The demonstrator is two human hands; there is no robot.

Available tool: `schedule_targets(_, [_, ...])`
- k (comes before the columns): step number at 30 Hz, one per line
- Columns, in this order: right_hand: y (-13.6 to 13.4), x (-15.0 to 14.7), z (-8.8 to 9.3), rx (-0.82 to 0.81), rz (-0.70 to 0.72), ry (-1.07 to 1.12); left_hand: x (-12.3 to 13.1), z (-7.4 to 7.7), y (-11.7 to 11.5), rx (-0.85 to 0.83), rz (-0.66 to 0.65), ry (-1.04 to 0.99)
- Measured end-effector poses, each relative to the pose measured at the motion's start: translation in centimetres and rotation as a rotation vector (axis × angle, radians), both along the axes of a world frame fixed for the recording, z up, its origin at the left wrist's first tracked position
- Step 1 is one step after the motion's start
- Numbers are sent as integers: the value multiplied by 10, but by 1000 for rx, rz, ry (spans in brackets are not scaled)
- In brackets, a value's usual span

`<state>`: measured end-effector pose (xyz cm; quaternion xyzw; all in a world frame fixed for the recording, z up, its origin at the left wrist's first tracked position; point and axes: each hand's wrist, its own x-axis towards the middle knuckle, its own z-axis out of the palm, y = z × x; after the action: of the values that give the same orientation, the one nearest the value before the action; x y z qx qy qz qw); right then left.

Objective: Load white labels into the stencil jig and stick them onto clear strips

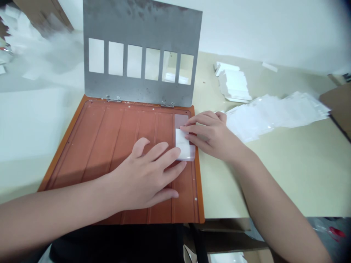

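A small white card (182, 140) lies on the right strip of an orange-brown ribbed board (123, 146), with a clear plastic sleeve (192, 153) showing at its lower right. My right hand (212, 133) comes from the right, fingertips gripping the card's upper right edge. From the lower left, my left hand (153, 171) reaches across the board. Its fingers are spread, and one fingertip touches the card's lower left edge. Above the card, a greyish translucent strip (181, 120) lies in the same column. A grey metal plate (142, 29) with several rectangular cut-outs stands raised on hinges.
Right of the board are a stack of white folded cards (234, 86) and a spread pile of clear plastic sleeves (274, 113). Blurred clear plastic (52, 51) lies at the far left. A cardboard box (338, 106) stands at the right edge; open boxes sit below the table.
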<state>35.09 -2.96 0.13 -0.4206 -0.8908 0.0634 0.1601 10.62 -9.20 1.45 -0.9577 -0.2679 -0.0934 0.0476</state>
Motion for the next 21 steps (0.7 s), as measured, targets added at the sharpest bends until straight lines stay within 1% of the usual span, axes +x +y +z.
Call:
schedule_targets(12, [1, 2, -2, 1, 5, 18, -1, -1, 0, 12, -2, 9])
schedule_targets(21, [-4, 1, 3, -7, 23, -21, 0, 1, -1, 2, -5, -1])
